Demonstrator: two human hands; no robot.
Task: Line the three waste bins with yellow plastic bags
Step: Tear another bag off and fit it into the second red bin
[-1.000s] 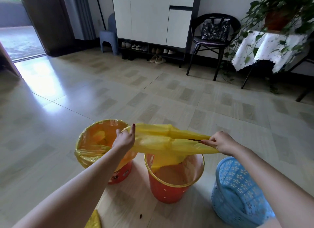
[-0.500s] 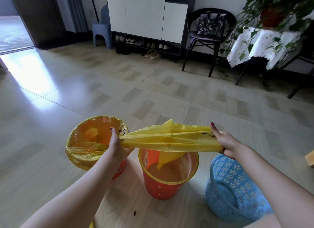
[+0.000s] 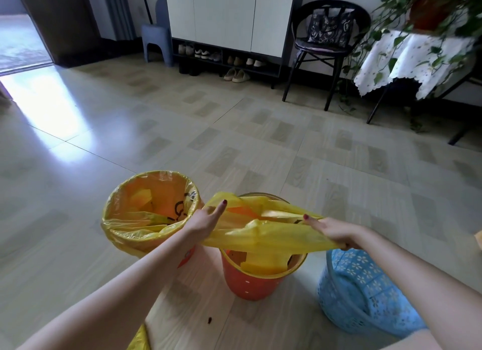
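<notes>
Tiled floor (image 3: 234, 140) is under three bins. A yellow bag (image 3: 260, 234) is held stretched over the middle bin (image 3: 250, 284), gripped by the left hand (image 3: 206, 220) and right hand (image 3: 336, 232). Its mouth should be pulled wide, then folded over the whole rim.

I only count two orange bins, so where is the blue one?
In the head view the blue bin stands on the floor at the lower right, just right of the middle orange bin and under the right hand; no bag shows in it.
</notes>
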